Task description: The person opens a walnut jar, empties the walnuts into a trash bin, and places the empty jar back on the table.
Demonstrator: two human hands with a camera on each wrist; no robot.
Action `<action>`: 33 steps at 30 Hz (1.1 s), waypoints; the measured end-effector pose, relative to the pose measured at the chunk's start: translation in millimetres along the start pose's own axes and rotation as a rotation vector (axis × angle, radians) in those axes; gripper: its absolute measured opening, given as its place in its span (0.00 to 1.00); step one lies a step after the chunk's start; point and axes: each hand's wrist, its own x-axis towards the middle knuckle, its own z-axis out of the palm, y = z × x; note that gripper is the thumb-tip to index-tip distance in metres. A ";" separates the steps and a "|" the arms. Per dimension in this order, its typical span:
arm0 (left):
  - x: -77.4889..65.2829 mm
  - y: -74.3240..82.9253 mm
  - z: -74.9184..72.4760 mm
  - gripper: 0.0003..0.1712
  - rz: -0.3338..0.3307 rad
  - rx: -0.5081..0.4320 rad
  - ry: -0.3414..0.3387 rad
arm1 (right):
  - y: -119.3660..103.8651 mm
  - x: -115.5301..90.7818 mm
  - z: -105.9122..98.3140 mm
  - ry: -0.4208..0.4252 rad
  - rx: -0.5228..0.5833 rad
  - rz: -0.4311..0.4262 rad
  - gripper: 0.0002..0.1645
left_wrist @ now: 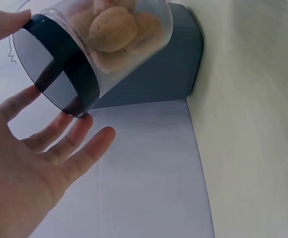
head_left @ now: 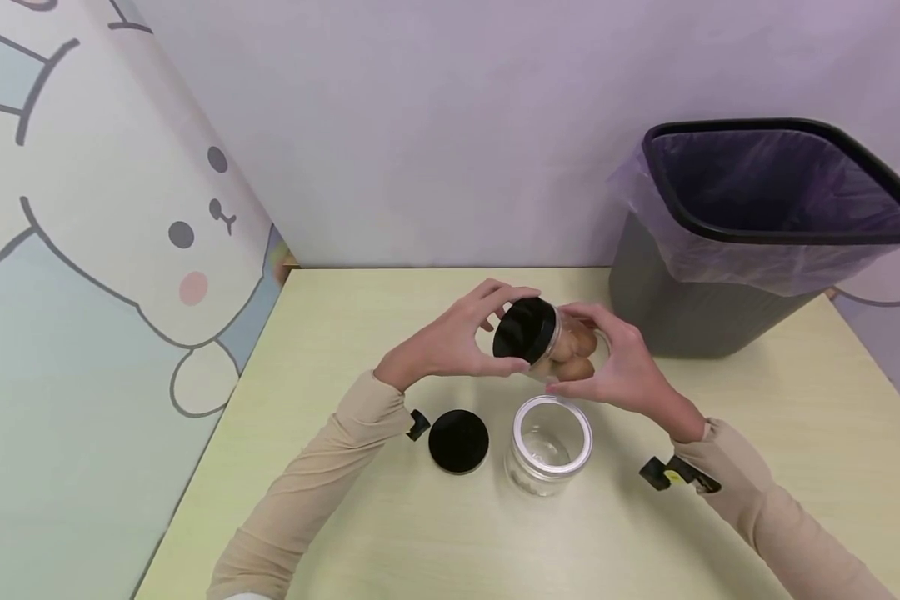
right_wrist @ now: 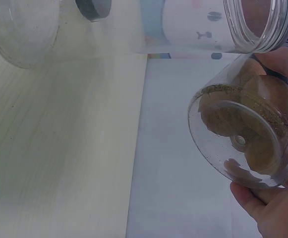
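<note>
A clear jar (head_left: 557, 343) of walnuts (left_wrist: 113, 29) is held tilted above the table, its black lid (head_left: 522, 337) toward the left. My left hand (head_left: 461, 333) grips that lid by its edge, the thumb on one side and fingertips at the other. Round the clear body near its base, my right hand (head_left: 624, 367) holds the jar, and the base faces the right wrist camera. Just below stands a second clear jar (head_left: 552, 471), upright and uncovered. A loose black lid (head_left: 458, 442) lies flat on the table to its left.
At the back right a grey bin (head_left: 690, 300) with a black rim and a clear liner stands on the pale wooden table (head_left: 390, 542). A pale wall (head_left: 420, 150) rises behind the table, and a cartoon-printed panel (head_left: 105, 275) flanks it at the left.
</note>
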 end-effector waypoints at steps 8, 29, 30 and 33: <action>1.9 1.4 0.0 0.49 0.017 -0.013 -0.015 | -0.8 -1.1 -3.4 0.014 -0.007 0.011 0.57; 4.7 10.6 -1.6 0.45 0.175 -0.006 -0.046 | -2.6 0.7 -6.7 0.018 -0.013 -0.010 0.58; 4.9 10.5 -1.7 0.45 0.173 -0.004 -0.039 | -2.3 0.7 -6.8 0.019 -0.010 -0.012 0.58; 5.2 9.2 -1.0 0.43 0.157 0.000 -0.007 | -1.9 0.9 -6.8 0.025 0.003 -0.023 0.58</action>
